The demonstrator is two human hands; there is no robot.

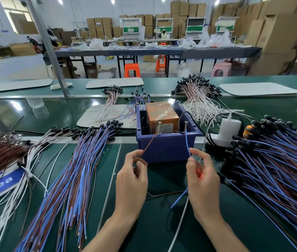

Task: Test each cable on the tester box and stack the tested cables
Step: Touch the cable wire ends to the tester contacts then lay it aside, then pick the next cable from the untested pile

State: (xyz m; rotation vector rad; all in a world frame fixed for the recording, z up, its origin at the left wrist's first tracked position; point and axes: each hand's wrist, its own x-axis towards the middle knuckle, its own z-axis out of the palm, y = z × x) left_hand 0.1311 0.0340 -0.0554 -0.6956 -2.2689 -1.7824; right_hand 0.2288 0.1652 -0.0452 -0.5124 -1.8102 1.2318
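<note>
One brown wire (149,142) is pinched by left hand (132,177), one blue wire (187,142) by right hand (203,177); two screws (159,123) on tester box (165,148) are touched.

The person is showing only two hands and two forearms, and all of them are appearing bare. The left hand (131,177) and the right hand (203,177) are both looking slim, with short, plain nails, and the left forearm (107,231) and the right forearm (220,231) are showing uncovered down to the bottom edge of the view. A small red glow is shining on the inner side of the right hand's fingers (198,172).
</note>
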